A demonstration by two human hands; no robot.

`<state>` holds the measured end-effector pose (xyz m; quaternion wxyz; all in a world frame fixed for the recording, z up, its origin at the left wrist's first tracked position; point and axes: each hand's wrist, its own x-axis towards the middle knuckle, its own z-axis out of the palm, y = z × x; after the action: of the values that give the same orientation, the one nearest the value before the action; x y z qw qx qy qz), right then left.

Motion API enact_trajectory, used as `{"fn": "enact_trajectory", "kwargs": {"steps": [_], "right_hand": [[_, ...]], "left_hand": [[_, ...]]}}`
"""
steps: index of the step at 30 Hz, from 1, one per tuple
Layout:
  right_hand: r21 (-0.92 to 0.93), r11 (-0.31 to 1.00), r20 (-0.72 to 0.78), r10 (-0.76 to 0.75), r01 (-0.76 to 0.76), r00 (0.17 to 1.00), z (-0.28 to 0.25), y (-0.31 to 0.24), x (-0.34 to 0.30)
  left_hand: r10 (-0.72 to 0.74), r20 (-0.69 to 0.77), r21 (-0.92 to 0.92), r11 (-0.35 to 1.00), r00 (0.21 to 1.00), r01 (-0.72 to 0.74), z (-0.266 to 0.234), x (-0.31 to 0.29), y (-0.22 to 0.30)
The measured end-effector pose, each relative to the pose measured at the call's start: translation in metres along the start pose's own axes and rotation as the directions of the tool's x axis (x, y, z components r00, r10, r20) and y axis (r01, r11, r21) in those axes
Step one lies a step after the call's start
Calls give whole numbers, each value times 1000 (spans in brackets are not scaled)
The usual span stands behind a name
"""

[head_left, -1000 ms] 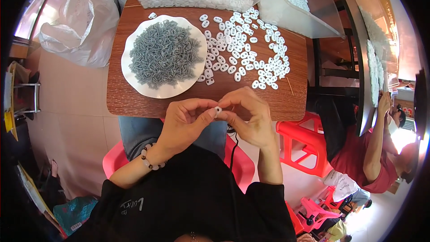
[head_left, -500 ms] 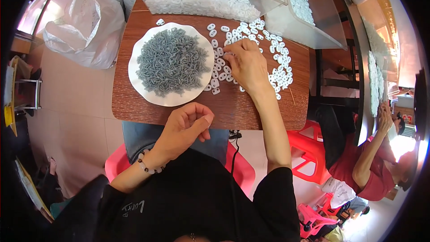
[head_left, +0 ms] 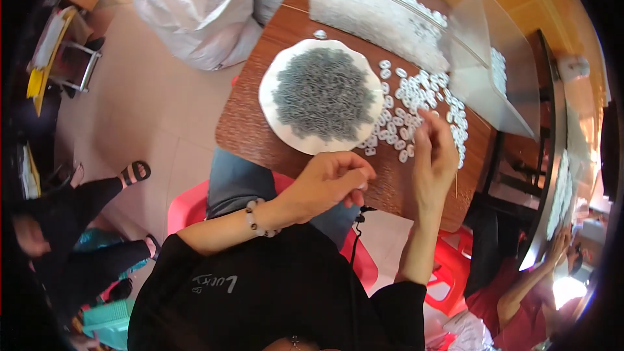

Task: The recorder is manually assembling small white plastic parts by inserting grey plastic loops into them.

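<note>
A white scallop-edged plate point(head_left: 270, 114) on the brown table carries a heap of small grey rod-like pieces point(head_left: 325, 94). To its right lie many white oval pieces point(head_left: 416, 91) with two holes each. My left hand point(head_left: 331, 185) is at the table's near edge, just below the plate, its fingers curled in with thumb against them. Anything held there is hidden. Over the right side of the white pieces is my right hand point(head_left: 435, 156), thumb and forefinger drawn together. Whatever is between its fingertips is too small to make out.
A clear bin point(head_left: 377, 16) full of white pieces stands at the table's back, with another clear bin point(head_left: 497, 84) to its right. White sacks point(head_left: 201, 19) stand on the floor, back left. A red stool point(head_left: 448, 273) is at right. Other people sit at both sides.
The whole view has turned, so the table appears tilted and further right. My right hand has moved away from the plate's edge. My left hand stays curled by the near edge.
</note>
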<state>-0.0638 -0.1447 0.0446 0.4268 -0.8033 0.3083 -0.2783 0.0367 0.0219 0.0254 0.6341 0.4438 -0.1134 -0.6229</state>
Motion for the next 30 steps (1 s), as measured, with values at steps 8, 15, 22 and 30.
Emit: {"fn": "enact_trajectory", "kwargs": {"steps": [8, 15, 22, 30], "right_hand": [[337, 933, 43, 121, -128, 992, 21, -32, -83], [131, 986, 205, 74, -102, 976, 21, -37, -95], [328, 931, 43, 155, -160, 987, 24, -41, -95], [318, 921, 62, 219, -227, 974, 28, -29, -94]], "left_hand": [[328, -37, 190, 930, 944, -315, 10, -20, -10], [356, 54, 452, 825, 933, -340, -9, -35, -15], [210, -112, 271, 947, 971, -173, -24, -54, 16], [620, 168, 978, -200, 766, -53, -71, -10, 59]]}}
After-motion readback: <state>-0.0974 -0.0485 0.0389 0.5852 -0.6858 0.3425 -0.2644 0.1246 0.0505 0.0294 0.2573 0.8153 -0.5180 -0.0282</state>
